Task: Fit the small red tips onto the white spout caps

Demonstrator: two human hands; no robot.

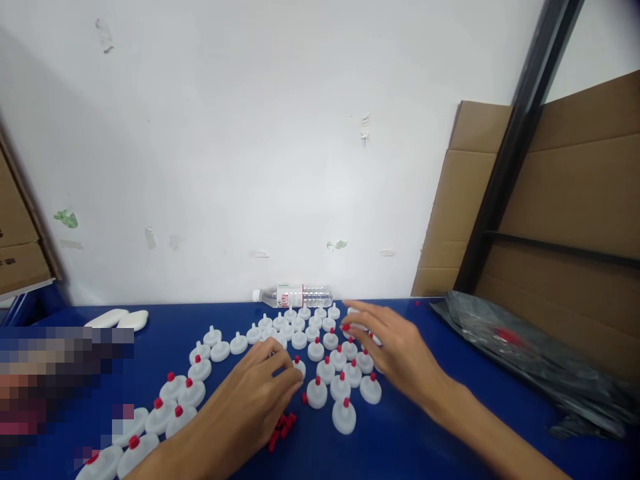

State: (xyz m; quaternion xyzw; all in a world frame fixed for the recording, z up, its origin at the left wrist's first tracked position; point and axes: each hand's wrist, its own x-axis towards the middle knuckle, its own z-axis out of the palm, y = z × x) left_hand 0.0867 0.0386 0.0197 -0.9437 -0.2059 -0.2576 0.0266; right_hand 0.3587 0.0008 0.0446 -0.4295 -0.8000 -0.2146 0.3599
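Left hand (267,387): bent beside 1 capped piece (299,371) — hold cannot be told
Right hand (387,340): narrow, at 1 red cap (345,327) — pinch unclear
Capped, seemingly done: front, left
Bare pieces (299,341), left: rear
Loose caps (285,432): near left hand

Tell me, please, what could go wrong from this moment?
The left hand is close to the loose red caps, so it might scatter them. The right hand is among closely set white pieces and could knock one over. The clear bottle lies on its side just behind the uncapped white pieces; if bumped, it might roll into them.
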